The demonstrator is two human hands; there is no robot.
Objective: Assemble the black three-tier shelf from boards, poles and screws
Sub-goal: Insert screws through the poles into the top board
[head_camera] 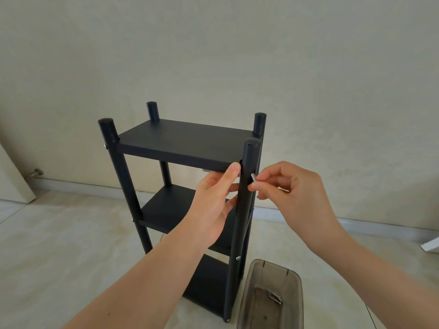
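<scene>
Pole (247,186) separates left hand (213,203) steadying board (185,143) from right hand (285,186) pinching screw (253,177).

Both forearms reaching forward, left hand (211,200) upright with palm turned right and thumb raised, right hand (288,186) fingers curled, fingertips pinched together
</scene>
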